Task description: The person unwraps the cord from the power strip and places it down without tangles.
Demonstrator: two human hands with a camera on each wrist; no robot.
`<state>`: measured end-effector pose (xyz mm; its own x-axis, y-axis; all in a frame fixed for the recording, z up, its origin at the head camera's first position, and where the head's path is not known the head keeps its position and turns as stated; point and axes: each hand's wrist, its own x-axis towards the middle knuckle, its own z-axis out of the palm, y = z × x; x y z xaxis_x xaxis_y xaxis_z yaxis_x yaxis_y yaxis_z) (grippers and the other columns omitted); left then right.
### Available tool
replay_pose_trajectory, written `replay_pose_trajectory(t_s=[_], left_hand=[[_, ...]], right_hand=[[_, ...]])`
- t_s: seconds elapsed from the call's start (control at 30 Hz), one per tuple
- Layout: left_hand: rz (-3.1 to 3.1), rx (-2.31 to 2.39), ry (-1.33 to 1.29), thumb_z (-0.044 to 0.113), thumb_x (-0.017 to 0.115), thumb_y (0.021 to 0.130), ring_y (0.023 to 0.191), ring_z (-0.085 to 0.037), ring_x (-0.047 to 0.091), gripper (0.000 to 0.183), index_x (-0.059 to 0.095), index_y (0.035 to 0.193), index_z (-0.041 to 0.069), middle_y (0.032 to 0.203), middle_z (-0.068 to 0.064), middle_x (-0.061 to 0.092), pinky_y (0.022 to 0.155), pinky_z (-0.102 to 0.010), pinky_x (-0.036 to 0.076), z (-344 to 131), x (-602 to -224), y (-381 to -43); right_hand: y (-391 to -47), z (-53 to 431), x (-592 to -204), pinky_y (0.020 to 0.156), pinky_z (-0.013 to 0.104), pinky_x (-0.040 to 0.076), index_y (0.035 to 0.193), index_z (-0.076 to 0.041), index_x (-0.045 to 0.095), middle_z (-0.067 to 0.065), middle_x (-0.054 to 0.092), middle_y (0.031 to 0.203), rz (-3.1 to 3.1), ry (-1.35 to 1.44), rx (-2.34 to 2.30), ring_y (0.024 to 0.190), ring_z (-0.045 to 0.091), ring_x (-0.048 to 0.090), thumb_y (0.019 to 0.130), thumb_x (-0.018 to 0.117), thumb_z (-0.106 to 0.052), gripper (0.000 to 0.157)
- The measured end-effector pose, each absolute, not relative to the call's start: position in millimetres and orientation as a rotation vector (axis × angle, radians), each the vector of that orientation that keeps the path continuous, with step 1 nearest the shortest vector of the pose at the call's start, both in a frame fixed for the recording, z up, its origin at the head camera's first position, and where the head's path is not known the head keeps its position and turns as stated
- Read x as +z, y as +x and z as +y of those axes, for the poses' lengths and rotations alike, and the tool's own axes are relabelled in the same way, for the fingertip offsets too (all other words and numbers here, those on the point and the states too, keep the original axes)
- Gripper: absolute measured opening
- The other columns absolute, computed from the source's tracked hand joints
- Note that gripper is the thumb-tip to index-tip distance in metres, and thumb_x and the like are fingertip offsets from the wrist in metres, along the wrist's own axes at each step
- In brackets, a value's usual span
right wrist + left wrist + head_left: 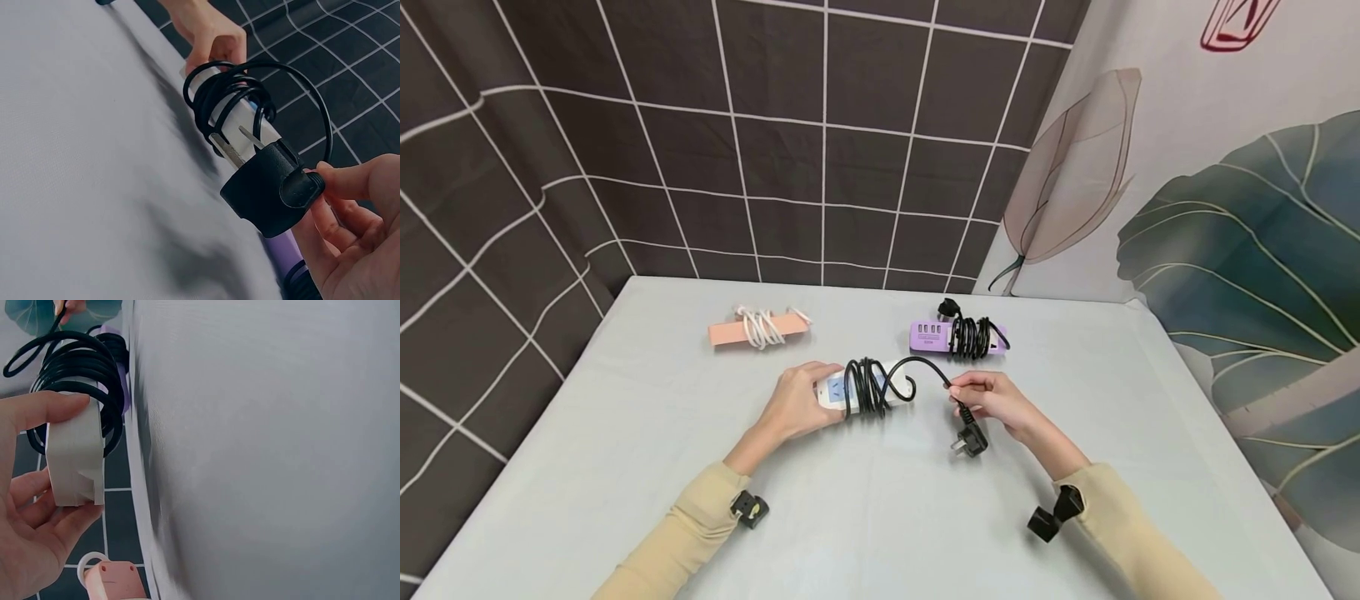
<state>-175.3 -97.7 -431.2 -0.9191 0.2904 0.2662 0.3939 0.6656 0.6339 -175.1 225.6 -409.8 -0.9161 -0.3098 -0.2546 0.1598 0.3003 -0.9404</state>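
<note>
My left hand [801, 402] grips one end of a white power strip [832, 392], thumb on one side and fingers on the other. A black cord [867, 387] is wound in several loops around the strip's middle, with a loose curl at its right end. From there the cord arcs to my right hand [992, 400], which pinches it just above the black plug [972, 439]. In the right wrist view the plug [269, 187] hangs by the fingertips, its metal prongs pointing toward the strip. The left wrist view shows the strip's plain end [75, 456] in the left palm.
Behind the left hand lies a pink power strip [722, 334] wrapped in white cord. A purple power strip [929, 337] with black cord wound round it lies at the back right. All rest on a pale table [865, 517], before a dark grid-patterned curtain [775, 158].
</note>
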Motion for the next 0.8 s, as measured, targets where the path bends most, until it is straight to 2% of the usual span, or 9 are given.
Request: replay_pose_trajectory(t_s=[0.27,0.5,0.7,0.8], left_hand=[[-2.710,-1.111,-0.530,0.015,0.084,0.055,0.085,-0.022,0.064,0.066,0.067,0.118,0.004,0.113,-0.016,0.069,0.073,-0.033,0.052,-98,-432,-176],[-2.704,-1.123,-0.519,0.014,0.084,0.055,0.086,-0.023,0.065,0.065,0.067,0.117,0.003,0.112,-0.016,0.069,0.074,-0.035,0.053,-99,-432,-175],[-2.700,-1.136,-0.506,0.014,0.084,0.055,0.089,-0.025,0.065,0.065,0.067,0.117,0.003,0.113,-0.017,0.069,0.077,-0.037,0.053,-100,-432,-174],[-2.698,-1.140,-0.492,0.015,0.084,0.056,0.092,-0.026,0.066,0.065,0.067,0.117,0.003,0.114,-0.016,0.069,0.079,-0.039,0.053,-100,-431,-173]], right_hand=[[-170,236,-408,0.071,0.026,0.055,0.116,0.014,0.056,-0.005,0.068,0.086,2.206,-0.160,-1.628,0.073,0.007,0.067,0.092,0.059,-0.014,0.037],[-166,245,-406,0.069,0.026,0.055,0.107,0.000,0.066,-0.007,0.070,0.085,2.200,-0.160,-1.637,0.072,0.007,0.067,0.092,0.061,-0.014,0.021],[-162,252,-406,0.069,0.026,0.055,0.112,0.009,0.060,-0.006,0.071,0.085,2.213,-0.149,-1.618,0.073,0.007,0.067,0.092,0.060,-0.015,0.031],[-161,255,-406,0.069,0.026,0.055,0.111,0.009,0.061,-0.006,0.071,0.085,2.220,-0.144,-1.608,0.074,0.008,0.067,0.092,0.061,-0.015,0.031]])
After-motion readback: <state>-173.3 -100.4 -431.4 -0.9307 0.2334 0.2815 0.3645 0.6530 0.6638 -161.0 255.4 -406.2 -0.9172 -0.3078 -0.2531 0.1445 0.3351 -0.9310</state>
